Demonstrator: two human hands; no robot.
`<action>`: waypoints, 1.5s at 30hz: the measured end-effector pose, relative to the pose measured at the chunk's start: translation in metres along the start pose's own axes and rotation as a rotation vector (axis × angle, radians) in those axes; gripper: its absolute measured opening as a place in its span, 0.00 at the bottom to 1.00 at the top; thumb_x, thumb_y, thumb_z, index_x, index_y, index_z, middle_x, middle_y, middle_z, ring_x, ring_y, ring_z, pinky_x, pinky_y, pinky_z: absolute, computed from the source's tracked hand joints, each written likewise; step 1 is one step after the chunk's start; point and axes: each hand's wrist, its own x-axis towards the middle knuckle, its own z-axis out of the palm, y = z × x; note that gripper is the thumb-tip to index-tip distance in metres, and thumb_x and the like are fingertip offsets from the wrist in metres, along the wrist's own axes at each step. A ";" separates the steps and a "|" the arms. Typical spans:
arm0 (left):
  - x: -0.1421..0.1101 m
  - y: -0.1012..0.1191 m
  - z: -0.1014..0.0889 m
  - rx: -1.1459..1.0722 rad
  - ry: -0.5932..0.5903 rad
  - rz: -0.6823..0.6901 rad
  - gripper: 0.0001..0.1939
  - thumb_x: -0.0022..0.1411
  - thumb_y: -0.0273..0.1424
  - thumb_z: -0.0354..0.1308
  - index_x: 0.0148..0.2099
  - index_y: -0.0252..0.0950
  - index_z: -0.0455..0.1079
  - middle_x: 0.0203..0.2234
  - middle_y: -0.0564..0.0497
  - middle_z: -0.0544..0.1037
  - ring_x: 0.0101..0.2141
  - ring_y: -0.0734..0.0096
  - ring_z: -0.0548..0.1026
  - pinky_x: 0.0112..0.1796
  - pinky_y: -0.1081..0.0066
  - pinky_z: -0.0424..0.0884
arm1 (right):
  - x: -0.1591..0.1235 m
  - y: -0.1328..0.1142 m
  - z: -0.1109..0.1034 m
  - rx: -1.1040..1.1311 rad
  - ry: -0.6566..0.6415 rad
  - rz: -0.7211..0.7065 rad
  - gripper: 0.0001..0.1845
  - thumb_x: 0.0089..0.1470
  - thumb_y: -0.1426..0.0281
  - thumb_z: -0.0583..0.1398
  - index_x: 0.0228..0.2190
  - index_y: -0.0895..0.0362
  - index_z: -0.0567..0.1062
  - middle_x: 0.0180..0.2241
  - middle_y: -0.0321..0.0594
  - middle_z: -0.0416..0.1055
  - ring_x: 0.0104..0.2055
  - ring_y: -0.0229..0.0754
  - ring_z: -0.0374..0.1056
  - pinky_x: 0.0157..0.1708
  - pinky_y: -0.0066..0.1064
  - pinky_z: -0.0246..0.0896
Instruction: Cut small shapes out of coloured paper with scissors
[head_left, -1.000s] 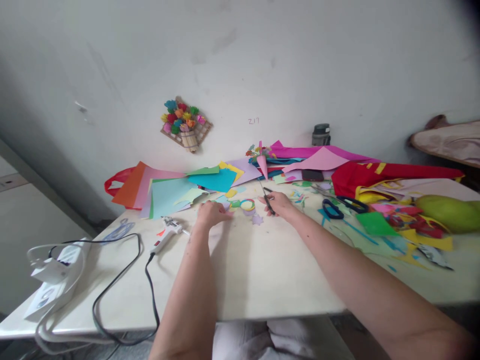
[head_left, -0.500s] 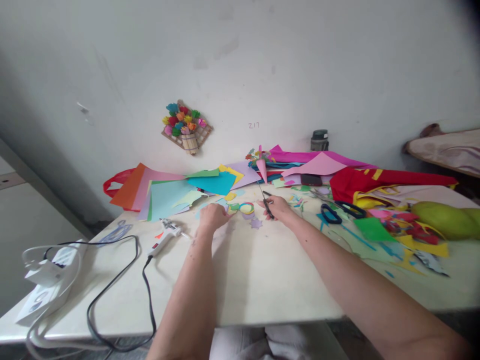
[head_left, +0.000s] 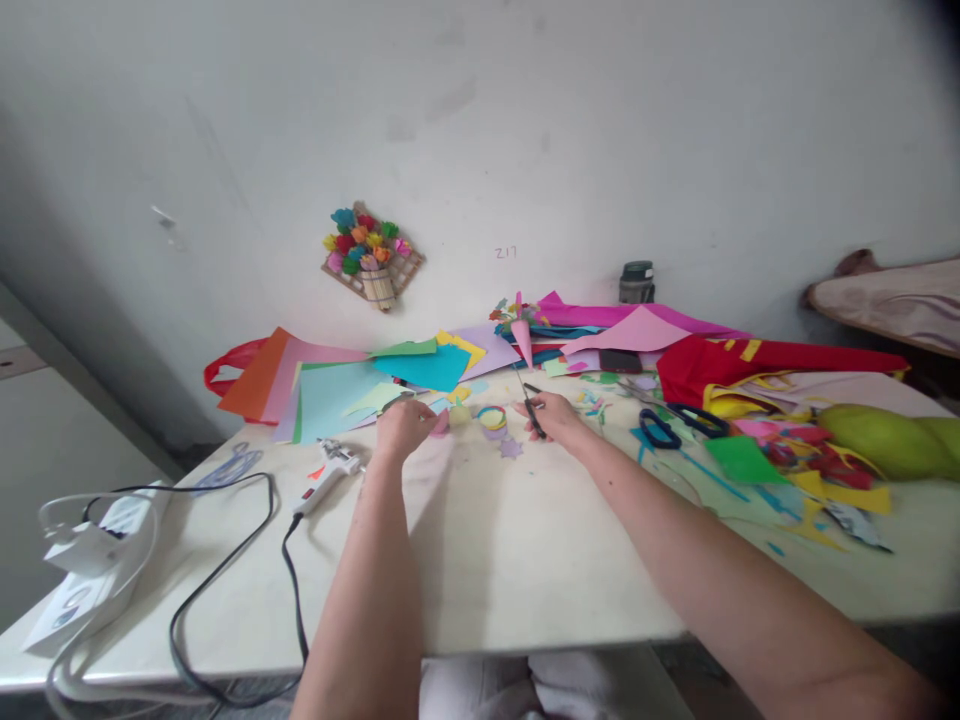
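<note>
My left hand (head_left: 403, 428) is above the table at the middle left, fingers curled together. A small pink piece of paper (head_left: 441, 424) sits at its fingertips, seemingly pinched. Right beside that lies a yellow-green piece of paper (head_left: 460, 412). Between the hands stands a small paper ring (head_left: 493, 418) in several colours, with a lilac flower-shaped cutout (head_left: 511, 448) in front of it. My right hand (head_left: 553, 415) is closed around black-handled scissors (head_left: 534, 418), whose thin metal blade points away from me. Part of the handle is hidden by the fingers.
A white glue gun (head_left: 328, 480) with a black cord lies at left, by a power strip (head_left: 97, 570). Coloured paper sheets (head_left: 341, 390) line the back. Navy-handled scissors (head_left: 660, 428), green paper (head_left: 746, 459) and scraps lie at right. A pink paper cone (head_left: 522, 340) stands at the wall.
My left hand reached slightly right towards the green paper, then drew back left; the pink piece now shows at its fingertips. My right hand keeps the scissors in nearly the same place.
</note>
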 end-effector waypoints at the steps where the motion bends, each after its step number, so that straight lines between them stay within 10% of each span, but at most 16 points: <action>1: 0.001 -0.003 -0.001 -0.043 -0.009 -0.027 0.15 0.49 0.45 0.56 0.32 0.42 0.76 0.31 0.50 0.78 0.34 0.65 0.73 0.31 0.72 0.63 | 0.000 0.000 0.000 0.001 0.000 0.000 0.23 0.43 0.55 0.63 0.33 0.61 0.71 0.20 0.39 0.71 0.15 0.34 0.65 0.09 0.20 0.49; 8: 0.007 -0.017 0.000 -0.293 0.019 -0.162 0.14 0.46 0.42 0.58 0.30 0.38 0.76 0.24 0.50 0.77 0.28 0.65 0.72 0.25 0.72 0.60 | -0.003 -0.002 0.000 0.089 -0.063 -0.009 0.21 0.43 0.55 0.64 0.32 0.59 0.70 0.20 0.38 0.72 0.14 0.34 0.65 0.09 0.20 0.47; 13: 0.007 -0.015 0.007 -0.854 -0.003 -0.213 0.22 0.42 0.47 0.61 0.32 0.33 0.74 0.24 0.47 0.77 0.30 0.67 0.74 0.27 0.74 0.64 | -0.008 -0.004 -0.002 0.245 -0.139 -0.005 0.20 0.45 0.56 0.63 0.32 0.59 0.69 0.19 0.38 0.72 0.15 0.33 0.65 0.10 0.20 0.44; 24: -0.005 0.033 0.029 -1.418 -0.339 -0.142 0.19 0.39 0.40 0.67 0.30 0.31 0.72 0.24 0.49 0.74 0.27 0.74 0.72 0.28 0.75 0.67 | -0.006 -0.008 0.006 0.489 -0.181 -0.063 0.22 0.35 0.71 0.68 0.36 0.59 0.70 0.20 0.33 0.70 0.20 0.31 0.64 0.14 0.19 0.43; 37: -0.014 0.054 0.039 -1.431 -0.544 -0.041 0.21 0.41 0.38 0.68 0.37 0.32 0.72 0.25 0.49 0.75 0.25 0.73 0.73 0.28 0.74 0.68 | -0.014 -0.021 0.009 0.551 0.002 -0.027 0.19 0.32 0.79 0.67 0.30 0.59 0.69 0.15 0.27 0.64 0.15 0.30 0.60 0.17 0.22 0.54; 45: -0.013 0.059 0.049 -1.435 -0.374 -0.108 0.16 0.41 0.39 0.67 0.25 0.31 0.70 0.17 0.50 0.72 0.20 0.76 0.68 0.24 0.75 0.65 | -0.017 -0.022 0.010 0.541 -0.045 -0.108 0.18 0.33 0.83 0.63 0.30 0.58 0.67 0.14 0.26 0.66 0.13 0.31 0.61 0.17 0.24 0.58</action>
